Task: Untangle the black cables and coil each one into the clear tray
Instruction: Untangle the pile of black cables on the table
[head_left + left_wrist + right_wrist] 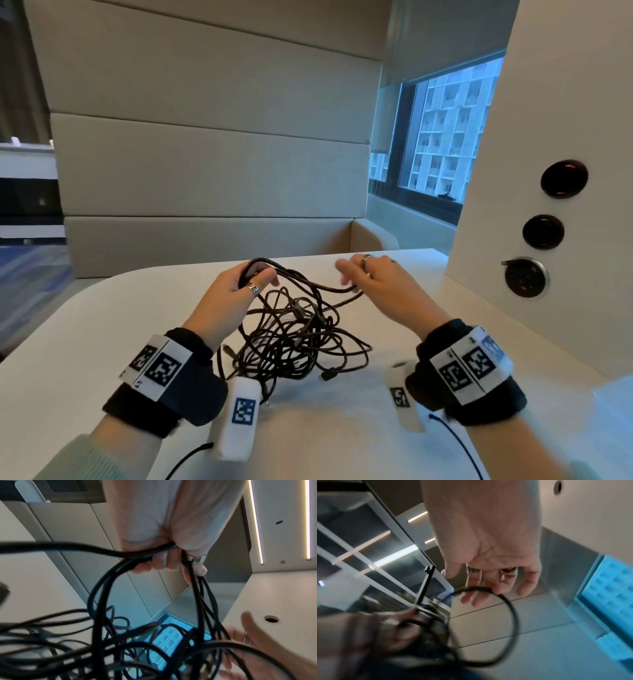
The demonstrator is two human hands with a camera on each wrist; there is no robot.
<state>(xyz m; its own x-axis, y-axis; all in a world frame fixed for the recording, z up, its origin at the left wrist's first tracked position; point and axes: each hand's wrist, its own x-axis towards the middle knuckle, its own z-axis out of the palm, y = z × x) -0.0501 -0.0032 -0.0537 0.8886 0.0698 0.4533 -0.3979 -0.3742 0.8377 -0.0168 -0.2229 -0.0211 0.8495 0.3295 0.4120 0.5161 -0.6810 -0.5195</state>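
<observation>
Fingers [159, 562] of the left hand [233, 291] curled round a bunch of black cables [294, 329], thumb pressed on top, lifting loops up off the worktop [342, 428]. Fingers [529, 580] of the right hand [380, 284] spread and loose, one thin loop hooked over a fingertip, not pinched. Hands apart, with cable strands stretched between them.

Rest of the cables hanging and lying in a messy knot just below and between both hands, down on the worktop. Many round loops crossing over and under each other. A small plug end [329, 374] poking out at the near right side of the knot.

Clear tray not to be made out in these views.

Black bands with square black-and-white tags on both wrists [161, 370]. A silver ring [252, 289] on the left thumb, rings on the right hand too. Three round dark sockets [544, 231] in the pale side wall at the right. A padded beige bench back [212, 171] beyond the worktop, and a window [445, 130] with a tall building outside.

Cables thin, smooth, bendy. Worktop flat, pale, matte, with a rounded far corner.
</observation>
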